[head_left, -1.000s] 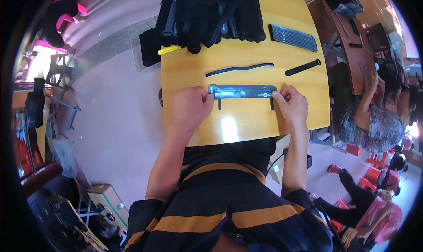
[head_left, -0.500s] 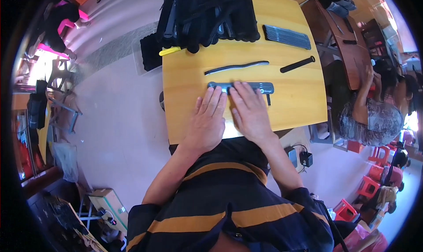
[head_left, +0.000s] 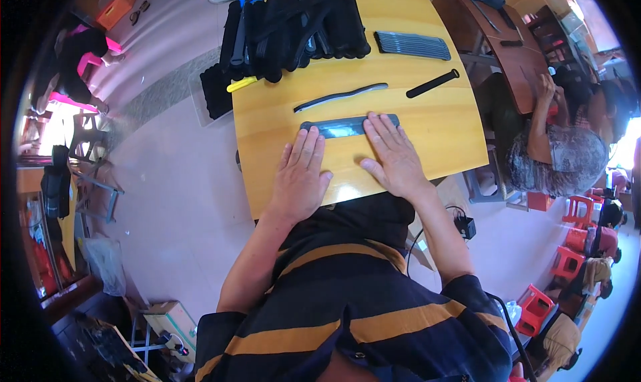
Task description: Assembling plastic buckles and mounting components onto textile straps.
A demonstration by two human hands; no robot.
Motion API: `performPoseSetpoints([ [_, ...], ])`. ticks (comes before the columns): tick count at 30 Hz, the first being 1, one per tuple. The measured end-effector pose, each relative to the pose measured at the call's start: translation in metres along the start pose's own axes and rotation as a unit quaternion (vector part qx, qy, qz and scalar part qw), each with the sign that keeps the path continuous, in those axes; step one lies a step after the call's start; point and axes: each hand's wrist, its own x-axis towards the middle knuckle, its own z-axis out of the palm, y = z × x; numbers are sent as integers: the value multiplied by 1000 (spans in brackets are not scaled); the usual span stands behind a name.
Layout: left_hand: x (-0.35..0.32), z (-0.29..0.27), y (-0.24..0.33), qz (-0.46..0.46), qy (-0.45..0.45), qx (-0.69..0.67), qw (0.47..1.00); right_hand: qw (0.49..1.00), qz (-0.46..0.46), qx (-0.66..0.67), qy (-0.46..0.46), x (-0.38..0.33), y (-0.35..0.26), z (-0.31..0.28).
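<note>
A flat, dark grey glossy strip [head_left: 344, 127] with a clear sheen lies crosswise on the yellow table in front of me. My left hand [head_left: 298, 175] rests flat with its fingertips on the strip's left end, thumb apart. On the right end lie the outstretched fingers of my right hand [head_left: 395, 156], its thumb spread toward the middle. Neither hand grips anything. Beyond the strip are a thin, slightly wavy dark band [head_left: 340, 97] and a black strap [head_left: 433, 84] with a hole at its rounded end.
A large heap of black straps [head_left: 294, 31] covers the table's far left, with a yellow object [head_left: 241, 85] at its edge. Farther right sits a stack of glossy dark strips [head_left: 412, 46]. Another person [head_left: 557, 155] sits at a brown table [head_left: 511, 58] to the right.
My hands have spread apart along the strip, baring its shiny middle. A short black end that stuck out beside my right hand no longer shows. The whole view has shifted slightly.
</note>
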Motion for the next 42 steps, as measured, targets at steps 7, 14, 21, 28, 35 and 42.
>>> performPoseSetpoints([
  [7, 1, 2, -1, 4, 0, 1, 1000, 999, 36, -29, 5, -20, 39, -9],
  [14, 2, -3, 11, 13, 4, 26, 1000, 995, 38, -34, 89, -36, 29, -7],
  [21, 28, 9, 36, 103, 18, -16, 994, 997, 33, -42, 57, -36, 25, 4],
  [28, 8, 8, -5, 30, 19, -3, 999, 997, 51, -13, 60, -34, 25, 1],
  [35, -10, 4, -16, -31, 23, 41, 998, 996, 51, -10, 68, -36, 24, 2],
  [42, -37, 9, -25, -84, 117, -23, 989, 985, 125, -6, 115, -26, 56, -6],
])
